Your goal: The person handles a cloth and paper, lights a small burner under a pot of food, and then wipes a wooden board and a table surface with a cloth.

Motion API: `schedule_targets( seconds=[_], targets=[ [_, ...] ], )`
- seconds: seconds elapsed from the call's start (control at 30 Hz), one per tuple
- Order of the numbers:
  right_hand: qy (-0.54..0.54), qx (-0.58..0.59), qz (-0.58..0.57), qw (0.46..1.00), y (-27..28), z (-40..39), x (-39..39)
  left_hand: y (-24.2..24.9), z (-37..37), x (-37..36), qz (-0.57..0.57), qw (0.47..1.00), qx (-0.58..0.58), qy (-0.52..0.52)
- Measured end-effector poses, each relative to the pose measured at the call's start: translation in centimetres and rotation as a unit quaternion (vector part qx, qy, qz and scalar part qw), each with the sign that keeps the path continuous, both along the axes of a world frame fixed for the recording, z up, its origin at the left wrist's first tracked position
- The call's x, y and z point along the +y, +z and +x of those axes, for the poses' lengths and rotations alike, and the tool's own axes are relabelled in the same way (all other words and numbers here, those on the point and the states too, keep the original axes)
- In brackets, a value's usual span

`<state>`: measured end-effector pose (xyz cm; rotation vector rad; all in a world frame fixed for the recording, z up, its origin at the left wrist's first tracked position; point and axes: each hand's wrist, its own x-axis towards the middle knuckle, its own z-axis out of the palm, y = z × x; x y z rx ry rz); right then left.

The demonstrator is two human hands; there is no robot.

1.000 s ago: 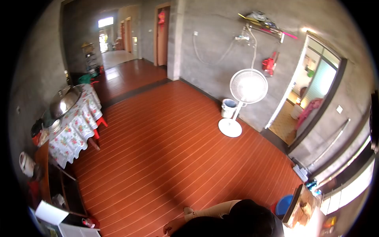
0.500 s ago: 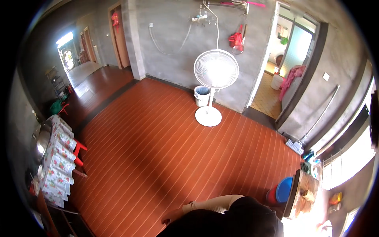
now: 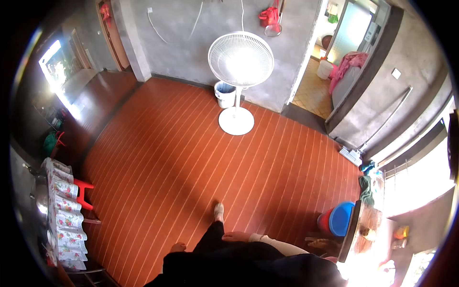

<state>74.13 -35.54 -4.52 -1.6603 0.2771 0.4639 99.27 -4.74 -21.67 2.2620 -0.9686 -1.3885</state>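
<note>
My right hand (image 3: 235,236) hangs in front of my dark clothes at the bottom of the head view. It holds nothing, its fingers are loosely apart, and a beige sleeve (image 3: 282,246) runs back from it to the right. A small skin-coloured shape (image 3: 178,247) at the left edge of my clothes looks like my left hand, but its fingers are hidden. One foot (image 3: 218,210) is stepped forward on the red-brown striped floor (image 3: 167,162).
A white standing fan (image 3: 240,60) and a white bucket (image 3: 224,93) stand by the grey far wall. A blue basin (image 3: 342,218) and a wooden board (image 3: 355,228) are at the right. A table with a flowered cloth (image 3: 64,215) and a red stool (image 3: 84,193) are at the left.
The view has swung right and downward, so the fan and bucket slid left and the flowered table dropped to the lower left. My foot and leg came into sight.
</note>
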Motion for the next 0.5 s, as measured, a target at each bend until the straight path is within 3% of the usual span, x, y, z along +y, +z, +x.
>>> schedule_targets(
  seconds=[0.07, 0.1, 0.13, 0.17, 0.2, 0.27, 0.33, 0.37, 0.43, 0.47, 0.5],
  targets=[
    [-0.026, 0.02, 0.008, 0.999, -1.5, 1.1, -3.3, 1.2, 3.0, -2.4, 0.06, 0.997, -0.023, 0.039],
    [-0.1, -0.028, 0.064, 0.993, -5.4, 1.3, -4.3, 1.8, 4.4, -3.5, 0.096, 0.993, -0.034, 0.051],
    [-0.112, -0.071, -0.05, 0.99, -4.1, 1.6, -6.9, 2.1, 5.8, -4.6, 0.127, 0.99, -0.042, 0.044],
    [-0.167, -0.013, -0.011, 0.986, -4.9, 1.9, -8.8, 2.0, 7.3, -5.9, 0.158, 0.986, -0.049, 0.015],
    [-0.225, -0.042, -0.072, 0.971, -7.1, 1.4, -10.4, 1.5, 8.9, -7.1, 0.183, 0.981, -0.055, -0.022],
    [-0.14, 0.151, -0.272, 0.94, -7.7, 0.4, -14.9, 0.5, 11.2, -10.0, 0.218, 0.967, -0.06, -0.121],
    [-0.319, 0.226, -0.246, 0.887, -10.4, -2.2, -18.0, -0.4, 14.2, -14.6, 0.229, 0.949, -0.076, -0.204],
    [-0.027, 0.232, -0.438, 0.868, -15.4, -4.9, -20.4, -0.9, 15.5, -17.7, 0.228, 0.938, -0.09, -0.246],
    [-0.155, 0.321, -0.423, 0.833, -18.2, -9.5, -22.8, -2.0, 18.4, -25.0, 0.216, 0.918, -0.136, -0.304],
    [-0.425, 0.288, -0.331, 0.792, -13.1, -10.7, -23.0, -2.4, 19.6, -29.6, 0.202, 0.92, -0.157, -0.297],
    [-0.429, 0.315, -0.325, 0.782, -12.2, -11.9, -23.8, -2.9, 20.5, -34.6, 0.181, 0.932, -0.169, -0.266]
  ],
)
